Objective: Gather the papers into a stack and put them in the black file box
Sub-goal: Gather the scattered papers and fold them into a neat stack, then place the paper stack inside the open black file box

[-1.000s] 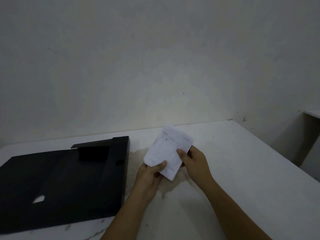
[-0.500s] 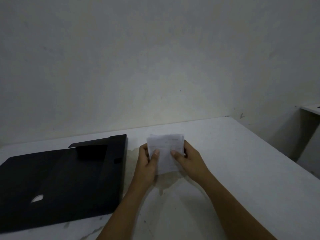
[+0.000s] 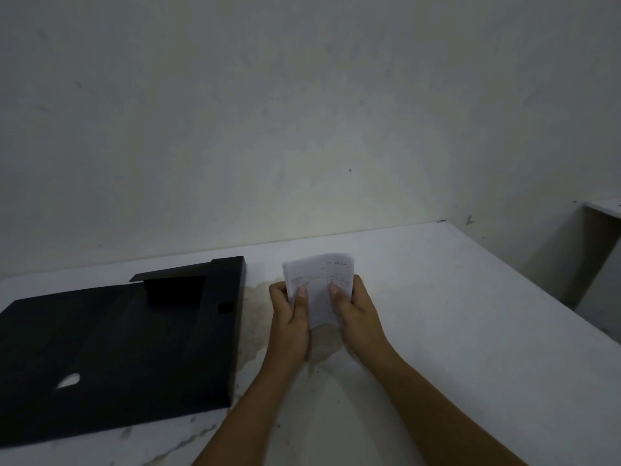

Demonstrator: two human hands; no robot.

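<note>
A small stack of white printed papers stands upright on its lower edge on the white table, held between both hands. My left hand grips its left side with the thumb across the front. My right hand grips the right side the same way. The black file box lies open and flat on the table to the left of my hands, its right wall about a hand's width from my left hand. Nothing shows inside the box.
The white table has a stained patch under and around my hands. A plain wall rises right behind the table. The table's right edge runs diagonally at the right, and a second white surface stands beyond it.
The papers went from tilted, held loosely by both hands, to squared up and upright between both hands. The view shifted slightly.
</note>
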